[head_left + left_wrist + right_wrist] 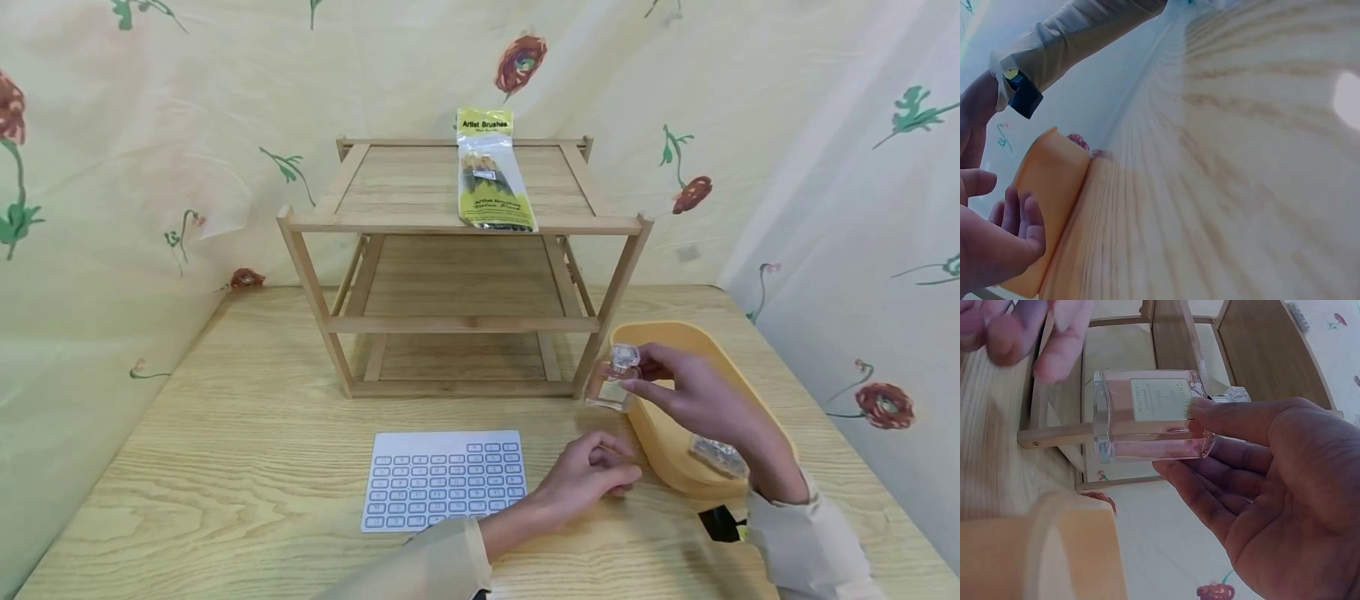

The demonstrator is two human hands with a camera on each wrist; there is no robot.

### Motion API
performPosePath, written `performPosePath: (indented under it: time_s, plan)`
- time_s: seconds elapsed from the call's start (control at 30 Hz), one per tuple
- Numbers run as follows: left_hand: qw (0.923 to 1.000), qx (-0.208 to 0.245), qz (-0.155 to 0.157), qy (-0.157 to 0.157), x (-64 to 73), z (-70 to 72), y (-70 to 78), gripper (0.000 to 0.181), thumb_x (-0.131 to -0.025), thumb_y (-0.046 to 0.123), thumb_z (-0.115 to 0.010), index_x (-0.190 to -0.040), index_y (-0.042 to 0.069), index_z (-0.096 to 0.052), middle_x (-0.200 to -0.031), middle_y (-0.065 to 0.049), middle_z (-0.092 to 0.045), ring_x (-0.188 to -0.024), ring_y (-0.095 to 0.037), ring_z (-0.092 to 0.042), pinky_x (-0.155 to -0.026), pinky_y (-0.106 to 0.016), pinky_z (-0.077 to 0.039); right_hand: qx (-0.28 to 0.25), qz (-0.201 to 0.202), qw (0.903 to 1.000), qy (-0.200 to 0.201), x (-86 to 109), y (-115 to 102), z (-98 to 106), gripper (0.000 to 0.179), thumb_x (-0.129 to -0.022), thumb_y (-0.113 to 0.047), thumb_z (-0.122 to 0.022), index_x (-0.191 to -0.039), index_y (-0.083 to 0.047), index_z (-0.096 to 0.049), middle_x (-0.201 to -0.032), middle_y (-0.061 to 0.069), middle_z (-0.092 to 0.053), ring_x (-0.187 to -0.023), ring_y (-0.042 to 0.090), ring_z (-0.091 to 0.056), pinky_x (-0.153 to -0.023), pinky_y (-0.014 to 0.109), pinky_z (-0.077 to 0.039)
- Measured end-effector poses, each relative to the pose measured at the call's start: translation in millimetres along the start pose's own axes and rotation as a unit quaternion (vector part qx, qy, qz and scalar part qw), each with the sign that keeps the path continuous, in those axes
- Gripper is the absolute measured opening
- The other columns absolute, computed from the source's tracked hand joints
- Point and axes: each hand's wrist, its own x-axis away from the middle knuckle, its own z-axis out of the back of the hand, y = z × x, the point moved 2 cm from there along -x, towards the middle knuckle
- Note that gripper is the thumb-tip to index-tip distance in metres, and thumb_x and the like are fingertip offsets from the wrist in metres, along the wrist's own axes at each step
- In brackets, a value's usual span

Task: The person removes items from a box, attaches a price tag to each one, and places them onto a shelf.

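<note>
Pale fabric printed with red flowers (420,67) hangs behind and beside a wood-grain table (247,400). From the head view, the right hand (693,396) pinches a small pinkish glass bottle (606,390) near its faceted cap (625,357), holding it above the near-left rim of a yellow bin (651,446). Below that hand, inside the bin, lies a packet (718,457) whose contents I cannot make out. Nearer the person, the left hand (581,483) is low at the table beside the bin, its fingers loosely bent around nothing. Just left of it lies a white sheet of small printed boxes (446,483). Beyond both hands stands a wooden rack (465,323), with an "Artist Brushes" pack (491,179) on its top shelf.

The left wrist view shows the left hand's fingers curled slackly, the bin's outer wall just past them. Above that hand, a dark tab (1025,97) hangs at the right sleeve (1072,44).

Seen from the right wrist, the thumb overlaps the bottle's pale label (1160,400) and the other fingers support its opposite side; the left hand's blurred fingers are near the base, apart from it.
</note>
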Motion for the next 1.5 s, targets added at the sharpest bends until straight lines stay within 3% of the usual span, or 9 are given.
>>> performPosePath:
  time_s: [0.27,0.43,0.7,1.03,1.33,1.5]
  plan:
    - [0.9963,-0.067,0.001,-0.054,9.8,17.2,7.0,0.02,-0.096,0.013,-0.07,-0.114,0.005,-0.065,-0.089,0.007,-0.068,-0.083,-0.006,-0.066,-0.08,-0.023,-0.056,-0.014,0.017,0.9997,-0.001,-2.9,-2,-10,0.015,-0.094,0.003,-0.072,-0.096,-0.01,-0.065,-0.092,-0.006,-0.068,-0.09,0.013,-0.069,-0.079,0.026,-0.057]
    - [0.9933,-0.093,-0.01,-0.068,12.9,32.1,14.4,0.023,-0.097,0.012,-0.07,-0.117,0.002,-0.065,-0.092,0.004,-0.07,-0.084,-0.008,-0.067,-0.079,-0.025,-0.056,-0.03,0.007,0.9995,-0.012,-4.9,-2,-15,0.011,-0.095,0.003,-0.071,-0.099,-0.006,-0.066,-0.094,-0.003,-0.069,-0.091,0.017,-0.069,-0.077,0.027,-0.057]
    - [0.9927,-0.104,-0.01,-0.061,19.6,59.7,26.0,0.027,-0.098,0.011,-0.068,-0.12,-0.003,-0.063,-0.097,-0.004,-0.071,-0.094,-0.019,-0.069,-0.085,-0.029,-0.057,-0.044,-0.024,0.9984,-0.025,-8.1,-3,-23,0.008,-0.098,-0.001,-0.07,-0.104,-0.002,-0.066,-0.099,0.007,-0.07,-0.094,0.024,-0.07,-0.078,0.032,-0.058]
    - [0.9904,-0.128,-0.02,-0.047,31.5,98.4,35.1,0.031,-0.1,0.016,-0.064,-0.125,-0.002,-0.06,-0.099,-0.002,-0.068,-0.099,-0.025,-0.066,-0.09,-0.036,-0.055,-0.047,-0.028,0.9978,-0.038,-9.7,-2,-35,0.008,-0.098,-0.001,-0.069,-0.106,-0.001,-0.066,-0.098,0.003,-0.069,-0.093,0.022,-0.068,-0.078,0.036,-0.058]
    - [0.9895,-0.137,-0.044,-0.003,37.1,138.7,53.1,0.033,-0.104,0.015,-0.06,-0.13,-0.006,-0.056,-0.11,-0.023,-0.067,-0.11,-0.044,-0.063,-0.096,-0.051,-0.053,-0.061,-0.024,0.9968,-0.046,-13.6,-1,-48,0.011,-0.097,0.002,-0.069,-0.107,0.004,-0.065,-0.099,0.005,-0.068,-0.093,0.024,-0.068,-0.078,0.037,-0.058]
    - [0.9854,-0.161,-0.053,0.021,42.5,158.6,58.8,0.034,-0.103,0.013,-0.062,-0.129,-0.007,-0.056,-0.112,-0.018,-0.067,-0.111,-0.043,-0.063,-0.098,-0.047,-0.053,-0.06,-0.036,0.9961,-0.055,-15.0,0,-53,0.014,-0.098,0.002,-0.067,-0.111,0.006,-0.063,-0.101,0.007,-0.069,-0.097,0.029,-0.069,-0.081,0.04,-0.059]
